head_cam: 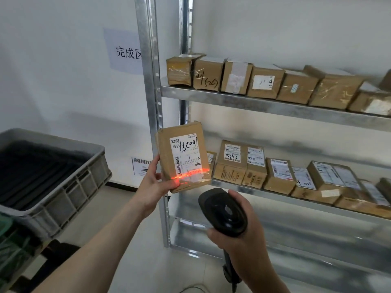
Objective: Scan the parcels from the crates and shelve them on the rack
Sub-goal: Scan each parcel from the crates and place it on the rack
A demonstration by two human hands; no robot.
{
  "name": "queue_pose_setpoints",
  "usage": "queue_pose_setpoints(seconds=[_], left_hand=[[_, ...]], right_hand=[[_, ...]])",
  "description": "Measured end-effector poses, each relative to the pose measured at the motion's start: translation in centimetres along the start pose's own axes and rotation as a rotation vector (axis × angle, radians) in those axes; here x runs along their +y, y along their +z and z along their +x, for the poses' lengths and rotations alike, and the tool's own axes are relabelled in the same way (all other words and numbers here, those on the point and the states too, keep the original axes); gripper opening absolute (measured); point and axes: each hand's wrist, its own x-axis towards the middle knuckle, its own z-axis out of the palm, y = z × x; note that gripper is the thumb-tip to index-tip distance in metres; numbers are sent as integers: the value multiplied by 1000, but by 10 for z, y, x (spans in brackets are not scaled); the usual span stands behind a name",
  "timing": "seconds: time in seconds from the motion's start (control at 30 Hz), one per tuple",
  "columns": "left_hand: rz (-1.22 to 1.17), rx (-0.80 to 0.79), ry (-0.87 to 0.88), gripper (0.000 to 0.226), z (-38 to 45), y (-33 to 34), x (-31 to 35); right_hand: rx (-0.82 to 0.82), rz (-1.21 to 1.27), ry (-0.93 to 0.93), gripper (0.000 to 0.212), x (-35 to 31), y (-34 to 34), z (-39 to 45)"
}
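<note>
My left hand (152,182) grips a brown cardboard parcel (167,157) by its lower left corner and holds it upright in front of the rack's left post. Its white label faces me, with handwritten digits and a barcode. A red scan line glows across the parcel's lower part and my fingertips. My right hand (243,235) grips a black handheld scanner (224,212) below the parcel, its head aimed up at the label. The metal rack (275,106) holds rows of cardboard parcels (264,81) on its upper and middle shelves.
A grey plastic crate (63,187) with dark contents stands at the left, stacked above a green one (8,246). A paper sign (124,51) hangs on the white wall. The rack's lower shelf (296,246) is bare metal. The scanner's cable trails down to the floor.
</note>
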Motion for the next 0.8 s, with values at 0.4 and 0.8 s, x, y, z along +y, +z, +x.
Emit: queue_pose_setpoints(seconds=[0.4, 0.8], left_hand=[[106, 66, 108, 110, -24, 125, 11], [198, 28, 167, 111, -43, 222, 18]], right_hand=[[-90, 19, -14, 94, 42, -124, 9], [-74, 140, 22, 86, 63, -212, 7]])
